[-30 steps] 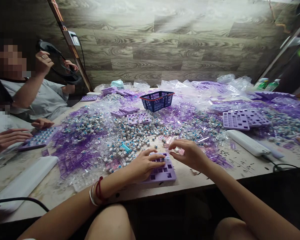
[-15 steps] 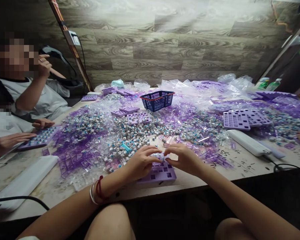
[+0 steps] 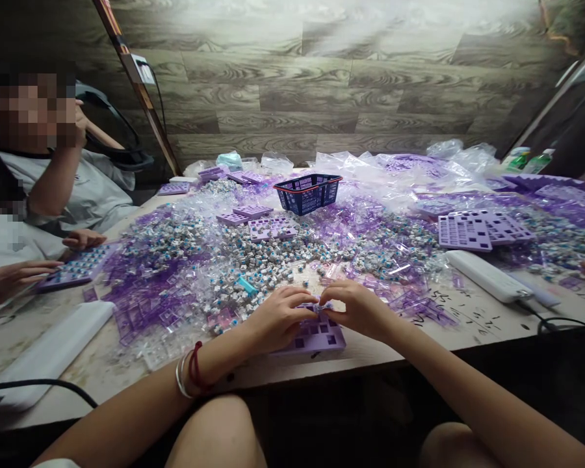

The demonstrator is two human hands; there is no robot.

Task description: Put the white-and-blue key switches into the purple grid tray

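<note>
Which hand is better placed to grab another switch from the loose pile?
Probably the left hand: the loose pile of small white-and-blue switches lies just beyond it, while the right hand sits over the purple plastic grid tray.

Left hand [image 3: 277, 318] and right hand [image 3: 358, 309] meeting fingertip to fingertip over a purple grid tray [image 3: 316, 337], loose switches [image 3: 273, 260] heaped just behind the tray, blue basket [image 3: 307, 193] far behind it

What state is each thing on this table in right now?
Purple keyboard plate: flat at the table edge, sockets mostly empty.
Left hand: fingers pinched over the plate.
Right hand: fingertips meeting the left's.
Blue basket: upright.
Key switches: loose, heaped.
</note>
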